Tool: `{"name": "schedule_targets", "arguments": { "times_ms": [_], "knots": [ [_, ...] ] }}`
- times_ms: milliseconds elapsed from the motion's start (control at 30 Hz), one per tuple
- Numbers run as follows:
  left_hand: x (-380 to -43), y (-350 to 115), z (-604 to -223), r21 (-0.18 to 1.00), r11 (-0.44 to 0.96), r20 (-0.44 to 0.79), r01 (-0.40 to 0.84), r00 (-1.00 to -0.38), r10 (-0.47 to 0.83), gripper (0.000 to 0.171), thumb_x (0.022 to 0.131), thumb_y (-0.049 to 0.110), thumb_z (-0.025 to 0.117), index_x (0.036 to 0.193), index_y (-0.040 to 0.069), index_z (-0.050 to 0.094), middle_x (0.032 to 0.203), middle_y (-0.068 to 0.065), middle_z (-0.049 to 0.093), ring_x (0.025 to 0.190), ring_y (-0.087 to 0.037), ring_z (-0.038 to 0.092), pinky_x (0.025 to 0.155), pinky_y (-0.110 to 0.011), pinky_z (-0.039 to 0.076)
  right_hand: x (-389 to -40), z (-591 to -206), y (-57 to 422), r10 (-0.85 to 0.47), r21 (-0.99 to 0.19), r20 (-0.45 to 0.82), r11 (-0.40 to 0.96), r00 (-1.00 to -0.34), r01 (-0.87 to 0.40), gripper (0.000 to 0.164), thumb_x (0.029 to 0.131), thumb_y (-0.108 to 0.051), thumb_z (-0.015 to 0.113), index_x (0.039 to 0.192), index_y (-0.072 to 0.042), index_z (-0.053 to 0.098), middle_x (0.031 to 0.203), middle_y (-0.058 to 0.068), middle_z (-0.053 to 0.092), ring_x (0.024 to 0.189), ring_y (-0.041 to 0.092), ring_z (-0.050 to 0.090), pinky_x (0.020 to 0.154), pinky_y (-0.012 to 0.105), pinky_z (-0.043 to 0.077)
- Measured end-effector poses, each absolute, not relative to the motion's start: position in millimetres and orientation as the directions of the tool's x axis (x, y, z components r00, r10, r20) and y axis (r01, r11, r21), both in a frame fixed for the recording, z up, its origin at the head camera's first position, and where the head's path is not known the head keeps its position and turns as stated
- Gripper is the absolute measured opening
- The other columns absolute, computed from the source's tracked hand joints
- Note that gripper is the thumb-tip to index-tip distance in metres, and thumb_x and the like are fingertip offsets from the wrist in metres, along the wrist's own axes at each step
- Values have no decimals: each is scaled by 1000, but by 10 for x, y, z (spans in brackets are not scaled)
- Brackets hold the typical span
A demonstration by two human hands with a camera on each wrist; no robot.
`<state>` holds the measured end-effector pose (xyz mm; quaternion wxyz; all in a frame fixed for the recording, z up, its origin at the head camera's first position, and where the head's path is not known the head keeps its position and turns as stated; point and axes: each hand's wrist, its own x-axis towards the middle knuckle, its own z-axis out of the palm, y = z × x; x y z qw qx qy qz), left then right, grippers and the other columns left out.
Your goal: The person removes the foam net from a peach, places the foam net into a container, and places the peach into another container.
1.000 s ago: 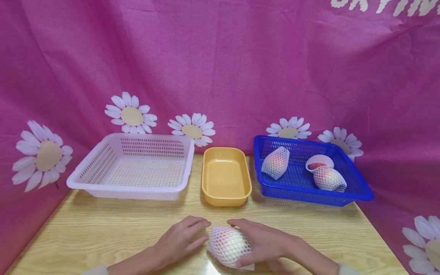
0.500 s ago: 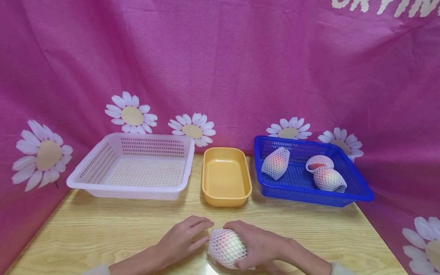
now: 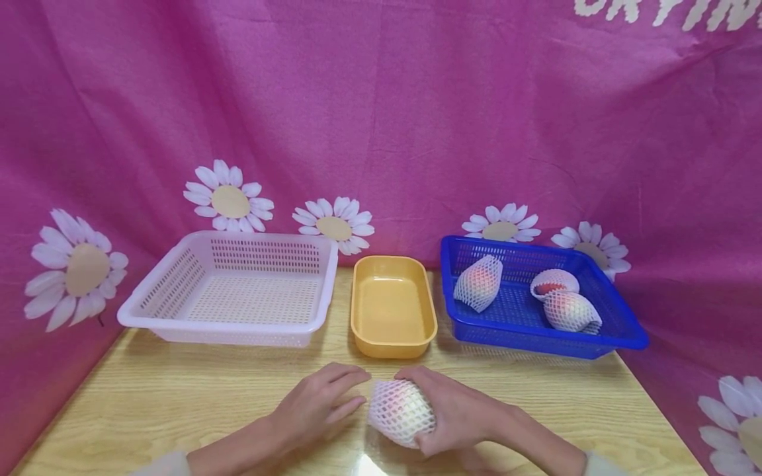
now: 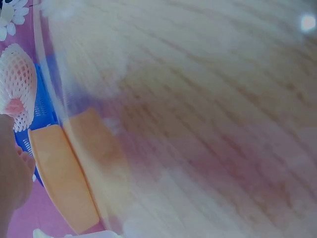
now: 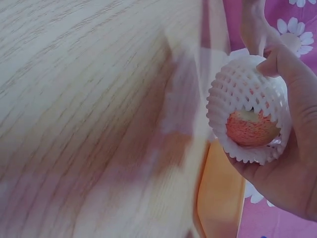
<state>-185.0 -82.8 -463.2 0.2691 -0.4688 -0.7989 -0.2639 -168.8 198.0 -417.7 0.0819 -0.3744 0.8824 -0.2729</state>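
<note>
A red and yellow apple (image 3: 401, 413) in a white foam net is in my right hand (image 3: 461, 413), close above the near part of the table. The thumb and fingers grip it from the right. In the right wrist view the apple (image 5: 252, 129) shows its speckled red skin through the net's opening, with the right hand (image 5: 285, 191) curled round it. My left hand (image 3: 318, 403) is just left of the apple, fingers loosely extended and holding nothing. The left wrist view shows part of that hand (image 4: 12, 173) at its left edge, below the netted apple (image 4: 19, 82).
A pale pink basket (image 3: 226, 334) stands at the back left with nothing in it. An empty yellow tray (image 3: 393, 350) sits in the middle. At the right, a blue basket (image 3: 530, 340) holds three netted fruits (image 3: 478, 284). A pink flowered cloth (image 3: 381, 132) hangs behind.
First the right hand closes in further round the apple. It then raises the apple slightly off the table, a little forward and right. The left hand moves slightly forward alongside it.
</note>
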Motion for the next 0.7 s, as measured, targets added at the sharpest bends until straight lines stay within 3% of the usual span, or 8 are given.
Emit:
{"name": "schedule_targets", "arguments": {
  "times_ms": [167, 300, 700],
  "knots": [
    [-1874, -828, -4575, 170, 412, 693, 895, -406, 596, 30, 100, 30, 62, 117, 6, 70, 113, -4, 69, 103, -17, 65, 89, -24, 53, -1684, -4099, 2011, -692, -518, 100, 577, -715, -631, 85, 62, -24, 81, 138, -12, 45, 119, -5, 53, 104, 9, 54, 87, 31, 51],
    [-1910, -817, -4521, 131, 389, 722, 912, -357, 593, 29, 101, 28, 60, 116, 5, 69, 111, -5, 68, 100, -17, 66, 89, -22, 53, -1694, -4023, 2027, -681, -507, 119, 584, -722, -634, 86, 61, -22, 81, 138, -13, 45, 118, -6, 53, 103, 9, 54, 87, 32, 51],
    [-1943, -673, -4270, 51, 249, 786, 967, -193, 587, 23, 90, 3, 72, 113, 4, 71, 109, -4, 68, 96, -15, 67, 88, -18, 52, -1713, -3814, 2077, -662, -463, 170, 600, -730, -652, 93, 57, -23, 83, 140, -16, 44, 122, -9, 52, 106, 8, 53, 89, 33, 52]
  ]
}}
